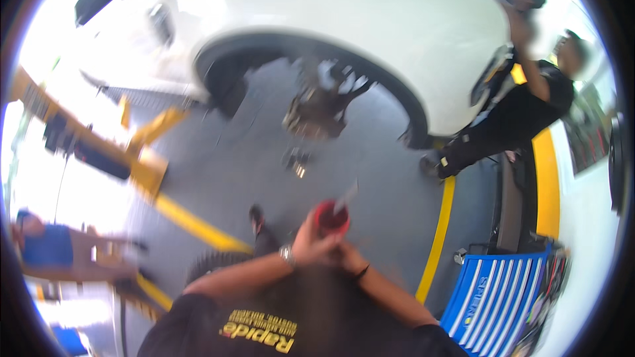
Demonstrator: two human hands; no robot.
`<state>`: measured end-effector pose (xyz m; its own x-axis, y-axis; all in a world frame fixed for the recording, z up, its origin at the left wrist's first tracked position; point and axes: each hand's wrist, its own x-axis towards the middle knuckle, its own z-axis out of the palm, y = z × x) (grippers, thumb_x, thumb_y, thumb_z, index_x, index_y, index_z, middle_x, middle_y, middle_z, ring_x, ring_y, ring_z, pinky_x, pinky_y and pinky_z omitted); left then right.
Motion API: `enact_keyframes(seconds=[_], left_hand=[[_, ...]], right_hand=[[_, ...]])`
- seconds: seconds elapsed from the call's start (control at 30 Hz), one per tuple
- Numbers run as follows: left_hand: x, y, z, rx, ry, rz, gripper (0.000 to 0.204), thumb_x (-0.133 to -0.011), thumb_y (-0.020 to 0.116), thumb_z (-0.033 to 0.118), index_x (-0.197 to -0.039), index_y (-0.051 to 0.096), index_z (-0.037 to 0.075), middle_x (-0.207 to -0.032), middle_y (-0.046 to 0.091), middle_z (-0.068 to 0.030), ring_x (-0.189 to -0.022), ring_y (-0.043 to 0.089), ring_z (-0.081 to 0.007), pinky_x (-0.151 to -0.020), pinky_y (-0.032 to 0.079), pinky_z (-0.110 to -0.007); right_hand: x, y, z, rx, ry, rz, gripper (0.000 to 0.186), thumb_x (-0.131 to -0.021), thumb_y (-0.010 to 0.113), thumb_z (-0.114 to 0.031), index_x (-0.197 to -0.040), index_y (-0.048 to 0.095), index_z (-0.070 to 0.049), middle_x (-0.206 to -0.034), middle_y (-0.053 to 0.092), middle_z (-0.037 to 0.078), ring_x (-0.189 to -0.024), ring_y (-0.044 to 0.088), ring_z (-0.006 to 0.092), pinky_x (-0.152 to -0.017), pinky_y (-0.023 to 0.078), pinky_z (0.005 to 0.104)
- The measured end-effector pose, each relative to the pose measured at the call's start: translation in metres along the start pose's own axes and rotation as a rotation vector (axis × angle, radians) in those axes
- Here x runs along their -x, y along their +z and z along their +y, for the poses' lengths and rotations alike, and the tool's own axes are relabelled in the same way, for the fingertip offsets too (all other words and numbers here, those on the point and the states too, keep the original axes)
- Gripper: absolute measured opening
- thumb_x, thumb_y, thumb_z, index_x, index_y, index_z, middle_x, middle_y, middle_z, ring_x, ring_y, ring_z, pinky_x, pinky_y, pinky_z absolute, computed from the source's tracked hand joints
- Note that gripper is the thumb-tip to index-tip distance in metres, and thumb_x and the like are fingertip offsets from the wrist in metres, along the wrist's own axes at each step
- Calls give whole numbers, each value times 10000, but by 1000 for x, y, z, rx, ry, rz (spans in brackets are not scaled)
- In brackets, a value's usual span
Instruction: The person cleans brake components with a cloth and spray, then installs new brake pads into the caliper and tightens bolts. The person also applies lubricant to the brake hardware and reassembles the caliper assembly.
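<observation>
My left hand [309, 242] is wrapped round a small red cup-like container [331, 223] held low in front of my body, with a pale thin stick or brush [346, 196] rising from it. My right hand [345, 254] is closed at the base of the same container, partly hidden by my left hand. Beyond my hands is a white car [370, 6] with an open wheel well, the wheel off and a blurred hub assembly [311, 111] exposed.
At right, two people in dark clothes [503, 119] stand at the car's end. A yellow lift post [152, 170] is left; a person in blue [43, 244] is lower left. A blue tool cabinet [493, 294] stands lower right. A tire [215, 261] lies by my legs.
</observation>
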<state>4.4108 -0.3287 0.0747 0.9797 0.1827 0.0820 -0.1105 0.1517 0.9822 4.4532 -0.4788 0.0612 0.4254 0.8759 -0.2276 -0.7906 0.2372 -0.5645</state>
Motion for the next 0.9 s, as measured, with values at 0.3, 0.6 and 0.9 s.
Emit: enact_keyframes(seconds=[0.3, 0.6, 0.9], left_hand=[[-142, -131, 29, -146, -230, -586, 631, -853, 734, 109, -1377, 412, -30, -1315, 566, -137, -1236, 548, -207, -1055, 427, -362], [-178, -143, -14, -202, -259, -1215, 789, -800, 812, 263, -1428, 391, 34, -1352, 571, -122, -1242, 563, -193, -1045, 460, -363], [-280, -200, 12, -550, -338, -1238, 809, -776, 830, 290, -1432, 405, 82, -1361, 567, -95, -1254, 550, -202, -1067, 437, -386]], right_hand=[[-192, 13, 85, 639, -164, 592, 465, -986, 518, -319, -1357, 475, -43, -1305, 549, 94, -1183, 543, 218, -977, 475, 363], [-175, -58, 195, 2141, 571, 1083, 380, -979, 463, -235, -1276, 573, -24, -1216, 629, 158, -1092, 616, 276, -940, 506, 378], [-137, 58, 225, 823, 506, 895, 346, -913, 537, -286, -1126, 676, -51, -1091, 677, 221, -1063, 638, 396, -892, 521, 446]])
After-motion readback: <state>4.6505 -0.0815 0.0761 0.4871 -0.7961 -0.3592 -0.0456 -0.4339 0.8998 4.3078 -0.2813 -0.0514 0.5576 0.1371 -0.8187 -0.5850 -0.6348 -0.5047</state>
